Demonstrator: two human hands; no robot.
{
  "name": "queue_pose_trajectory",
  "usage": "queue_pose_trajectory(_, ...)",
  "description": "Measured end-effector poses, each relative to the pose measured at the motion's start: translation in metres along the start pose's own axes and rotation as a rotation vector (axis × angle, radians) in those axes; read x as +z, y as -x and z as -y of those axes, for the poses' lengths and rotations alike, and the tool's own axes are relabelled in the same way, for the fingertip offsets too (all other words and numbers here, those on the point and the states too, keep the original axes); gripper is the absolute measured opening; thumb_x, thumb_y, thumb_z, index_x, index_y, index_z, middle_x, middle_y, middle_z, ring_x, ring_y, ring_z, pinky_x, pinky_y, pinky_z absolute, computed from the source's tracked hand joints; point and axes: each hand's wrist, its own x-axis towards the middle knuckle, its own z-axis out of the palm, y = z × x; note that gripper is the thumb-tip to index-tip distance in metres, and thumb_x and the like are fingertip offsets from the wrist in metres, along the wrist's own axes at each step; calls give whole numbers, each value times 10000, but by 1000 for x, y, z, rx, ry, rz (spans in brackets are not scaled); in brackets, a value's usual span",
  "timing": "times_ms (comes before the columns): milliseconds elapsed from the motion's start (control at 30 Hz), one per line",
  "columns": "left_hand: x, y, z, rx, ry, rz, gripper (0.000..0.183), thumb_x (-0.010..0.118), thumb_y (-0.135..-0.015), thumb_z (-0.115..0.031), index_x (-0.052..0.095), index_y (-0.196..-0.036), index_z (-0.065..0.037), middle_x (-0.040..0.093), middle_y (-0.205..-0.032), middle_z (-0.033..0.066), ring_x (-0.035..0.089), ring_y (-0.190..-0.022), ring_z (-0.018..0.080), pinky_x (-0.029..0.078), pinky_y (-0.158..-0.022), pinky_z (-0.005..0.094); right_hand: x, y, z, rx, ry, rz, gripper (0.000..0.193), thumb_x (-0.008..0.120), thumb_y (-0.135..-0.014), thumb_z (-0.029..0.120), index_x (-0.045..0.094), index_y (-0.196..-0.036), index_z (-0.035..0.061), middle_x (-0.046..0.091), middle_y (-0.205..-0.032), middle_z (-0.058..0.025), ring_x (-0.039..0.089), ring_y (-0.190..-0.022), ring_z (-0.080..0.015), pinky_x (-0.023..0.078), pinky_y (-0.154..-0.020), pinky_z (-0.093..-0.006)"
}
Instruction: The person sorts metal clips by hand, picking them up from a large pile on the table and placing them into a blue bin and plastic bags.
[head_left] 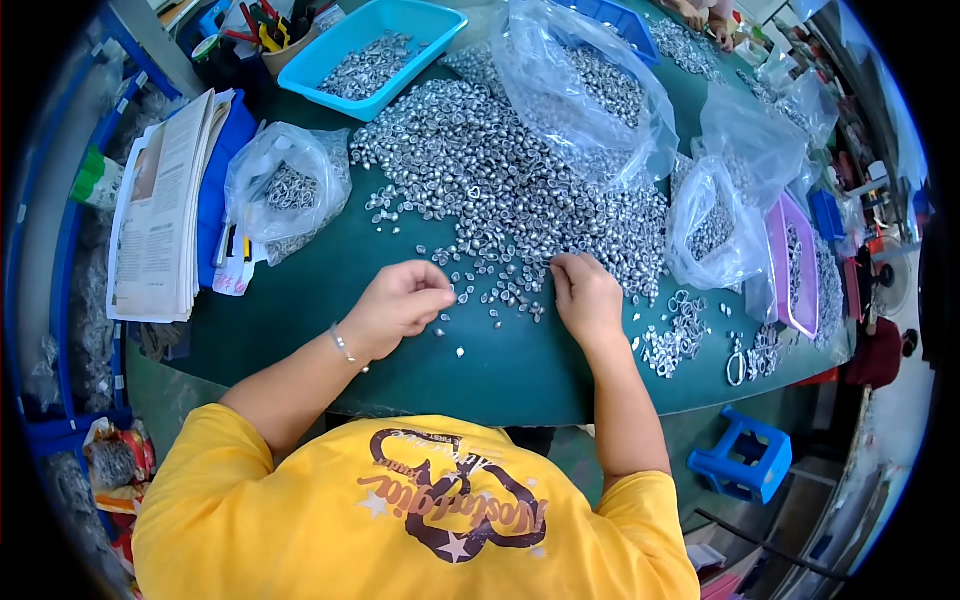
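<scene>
A big heap of small silver, drop-shaped metal pieces (480, 170) spreads over the green table (480, 375). My left hand (405, 305) is at the heap's near left edge, with thumb and forefinger pinched together; a tiny piece may be between them, but I cannot make it out. At the near edge of the heap, my right hand (590, 298) has its fingers curled in and pressed together at the tips. Whatever they pinch is hidden. Loose pieces (497, 290) lie scattered between the two hands.
A turquoise tray (445, 22) of pieces stands behind. Clear plastic bags (262, 150) of pieces sit left, back and right. A pink tray (785, 215) and small piles of parts (675, 338) are at right. Another person's hand (722, 35) shows far off. A blue stool (745, 455) stands below.
</scene>
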Motion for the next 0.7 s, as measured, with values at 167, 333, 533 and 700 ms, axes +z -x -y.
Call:
queue_pose_trajectory(167,42,-47,-9,789,-1029,28,29,616,-786,-76,642,-774,-69,520,-679,38,537,-594,164,434,-540,298,-1,1,-5,-46,-104,-8,60,624,-787,122,647,-830,88,597,-726,-84,599,-641,-290,486,-564,-378)
queue_pose_trajectory(333,55,-93,9,850,-1439,66,71,608,-754,-87,575,-699,-59,519,-755,83,578,-718,286,481,-612,388,-1,1,-1,-101,-21,-5,48,614,-795,117,627,-799,71,601,-719,-79,594,-610,-273,480,-539,-360)
queue_pose_trajectory(533,48,-81,7,827,-1326,134,67,628,-738,-54,566,-761,-43,508,-785,100,557,-704,293,468,-628,373,-33,14,-29,696,-1602,91,16,550,-845,43,534,-842,46,440,-597,10,350,-491,-68,252,-404,-186)
queue_pose_trajectory(700,42,-64,-3,599,-1006,51,73,633,-744,-37,573,-782,-21,528,-800,113,557,-768,287,465,-678,354,-23,-10,-22,661,-958,71,98,604,-826,81,634,-897,20,527,-613,4,423,-505,-56,312,-432,-192)
